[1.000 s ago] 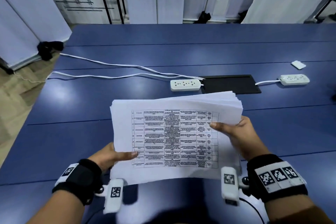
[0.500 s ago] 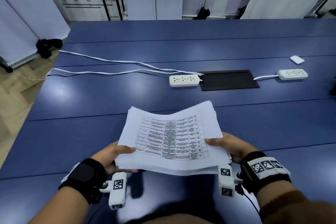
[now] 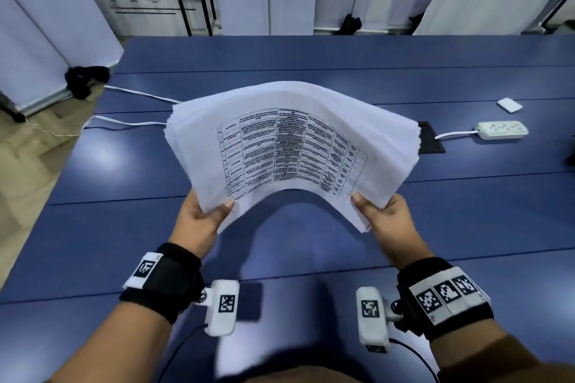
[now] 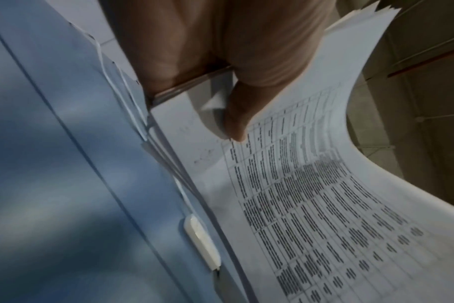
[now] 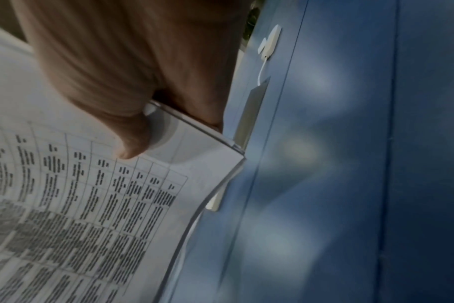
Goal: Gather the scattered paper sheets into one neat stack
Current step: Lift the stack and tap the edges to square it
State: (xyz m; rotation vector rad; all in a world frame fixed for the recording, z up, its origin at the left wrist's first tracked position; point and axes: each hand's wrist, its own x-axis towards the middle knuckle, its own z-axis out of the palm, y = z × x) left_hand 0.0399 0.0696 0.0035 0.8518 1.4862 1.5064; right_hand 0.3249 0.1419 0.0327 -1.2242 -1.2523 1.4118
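Leftmost, two white cables (image 3: pixel 130 93) trail across the blue desk (image 3: pixel 124 227) from its left edge and disappear behind the paper. Next, the left hand (image 3: pixel 199 221) grips the near left corner of the paper stack (image 3: pixel 289 146), its thumb pressed on the top sheet beside the printed table, the other fingers hidden beneath. That stack is held up off the desk between both hands and bowed upward into an arch, its middle raised and its side edges fanned slightly. At its near right corner the right hand (image 3: pixel 385 221) clamps it the same way, thumb on top at the edge of the printed grid. Behind the stack's right edge a black mat (image 3: pixel 431 141) lies flat on the desk. Further right sits a white power strip (image 3: pixel 502 130) with its cord running toward the mat, and beyond it a small white card (image 3: pixel 509 104).
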